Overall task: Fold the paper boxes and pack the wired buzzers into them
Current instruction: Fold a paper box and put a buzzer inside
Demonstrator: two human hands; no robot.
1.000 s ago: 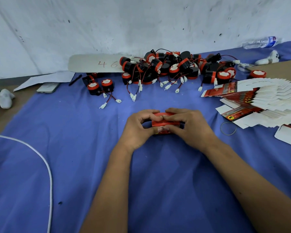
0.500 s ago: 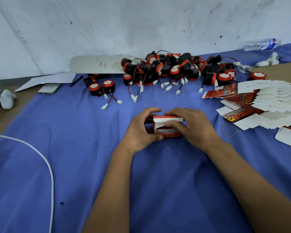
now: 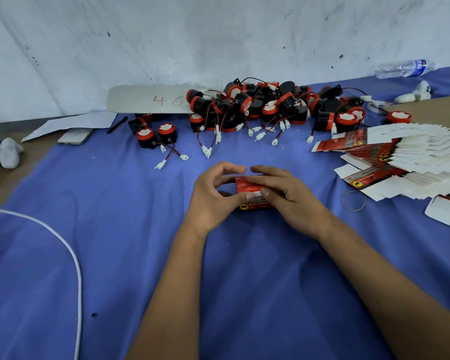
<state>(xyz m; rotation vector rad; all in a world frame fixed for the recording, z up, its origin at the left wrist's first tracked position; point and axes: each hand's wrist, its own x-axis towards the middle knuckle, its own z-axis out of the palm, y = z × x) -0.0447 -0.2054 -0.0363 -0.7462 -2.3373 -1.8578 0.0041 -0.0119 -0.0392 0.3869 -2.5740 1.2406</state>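
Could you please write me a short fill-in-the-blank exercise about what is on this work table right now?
1. Both hands, the left hand and the right hand, hold a small ____ paper box.
2. The table is covered with a ____ cloth.
3. The pile of wired buzzers lies by the ____.
4. The fanned stack of flat boxes lies to the person's ____.

Missing words: red; blue; wall; right

Far right, against the wall: bottle (image 3: 401,70). Left: phone (image 3: 75,136) beside pen (image 3: 117,124), white cable (image 3: 73,258), possibly crumpled cloth (image 3: 9,152).
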